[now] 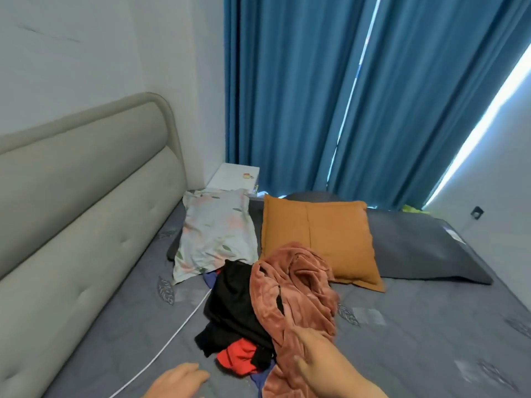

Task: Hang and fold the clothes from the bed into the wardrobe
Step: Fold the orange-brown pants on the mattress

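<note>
Clothes pile sits mid-bed on the grey sheet: a rust velvet garment is crumpled on top and trails toward the near edge, overlapping a black garment to its left. A red garment shows under the black one's near end, and a blue cloth peeks out beneath. The right hand reaches in from lower right, forearm angled up-left. It lies on the rust fabric with fingers extended and thumb spread apart, with no closed hold. The left hand is low at the frame's bottom edge, knuckles up, fingers loosely curled over the sheet, holding nothing. A white cable runs across the sheet left of the pile. Behind the pile are a floral pillow, an orange cushion and a dark grey pillow. A beige headboard stands left, with blue curtains beyond.
</note>
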Available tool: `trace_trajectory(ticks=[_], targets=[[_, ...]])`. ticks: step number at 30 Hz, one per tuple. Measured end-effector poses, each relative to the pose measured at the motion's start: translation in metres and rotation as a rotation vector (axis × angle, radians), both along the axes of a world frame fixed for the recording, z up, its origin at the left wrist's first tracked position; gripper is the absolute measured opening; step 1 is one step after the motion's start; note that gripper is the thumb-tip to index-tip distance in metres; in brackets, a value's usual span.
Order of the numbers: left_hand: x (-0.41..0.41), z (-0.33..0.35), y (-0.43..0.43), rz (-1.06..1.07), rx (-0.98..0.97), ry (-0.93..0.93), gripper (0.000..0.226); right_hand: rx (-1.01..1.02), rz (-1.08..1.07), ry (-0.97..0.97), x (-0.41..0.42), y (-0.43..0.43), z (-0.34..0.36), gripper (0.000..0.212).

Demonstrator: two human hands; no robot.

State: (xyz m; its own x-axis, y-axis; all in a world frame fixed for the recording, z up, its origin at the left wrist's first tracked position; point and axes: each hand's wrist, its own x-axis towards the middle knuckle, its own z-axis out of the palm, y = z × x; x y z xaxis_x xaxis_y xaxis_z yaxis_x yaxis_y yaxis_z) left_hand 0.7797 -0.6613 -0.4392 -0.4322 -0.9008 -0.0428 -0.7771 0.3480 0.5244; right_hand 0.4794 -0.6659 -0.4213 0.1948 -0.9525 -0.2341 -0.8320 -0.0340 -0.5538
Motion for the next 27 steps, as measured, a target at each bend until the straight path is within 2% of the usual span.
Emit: trace_trajectory(ticks=[2,5,7,10,16,22,27], targets=[[-0.017,0.003,-0.003,-0.058,-0.081,0.145,0.024,0.054,-0.101,0.026,-0.006,0.013,-0.009,0.056],[-0.028,-0.012,-0.009,0.004,0.022,0.112,0.038,0.137,-0.292,-0.059,-0.006,0.04,-0.027,0.058],[-0.04,-0.036,-0.014,0.04,0.081,0.08,0.036,0.166,-0.369,-0.099,-0.01,0.057,-0.039,0.056],[-0.063,-0.058,-0.018,-0.013,0.196,0.075,0.034,0.202,-0.477,-0.151,-0.016,0.079,-0.049,0.05],[-0.101,-0.094,-0.023,-0.084,0.385,0.008,0.034,0.292,-0.667,-0.191,-0.031,0.106,-0.086,0.054],[-0.142,-0.128,-0.046,-0.08,0.506,-0.007,0.031,0.337,-0.748,-0.227,-0.058,0.097,-0.126,0.054],[-0.173,-0.185,-0.084,0.101,0.58,0.118,0.024,0.395,-0.865,-0.357,-0.075,0.056,-0.199,0.048]])
